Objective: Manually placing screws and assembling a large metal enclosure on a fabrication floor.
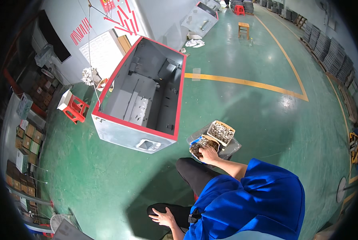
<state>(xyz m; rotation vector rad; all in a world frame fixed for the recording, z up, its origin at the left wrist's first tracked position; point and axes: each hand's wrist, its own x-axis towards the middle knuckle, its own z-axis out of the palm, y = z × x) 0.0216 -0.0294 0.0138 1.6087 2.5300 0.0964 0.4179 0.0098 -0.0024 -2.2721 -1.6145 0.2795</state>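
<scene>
Person in a blue top is crouched on the green floor (107,176), dark trousers, knees bent. Right hand (208,154) is reaching fwd into a small open box of dark screws (201,146), fingers curled down into the pile; grip looks half clenched round a few pieces, but can't tell for sure if anything's actually pinched, too small. Left hand (163,218) rests flat on the left knee, fingers spread, grip released, holding nothing; prob. bracing the crouch while the other arm stretches out.

Just behind the dark-screw box, touching it, sits a second cardboard box of paler metal parts (221,132). Both boxes sit on a grey plastic sheet (233,148) on the floor, kept within arm's reach and just right of the big job: a grey metal cabinet w/ red rim (141,96) lying on its back, open side up, so its inside brackets and panels are easy to get at from above.

Further left, a red plastic stool (76,109) w/ a white box on it, near the cabinet's left corner. Shelves of cartons (27,136) run down the left edge. A yellow floor line (247,83) crosses behind the cabinet, a wooden stool (244,28) stands well apart at the back, stacked grey trays (331,56) line the right wall.
</scene>
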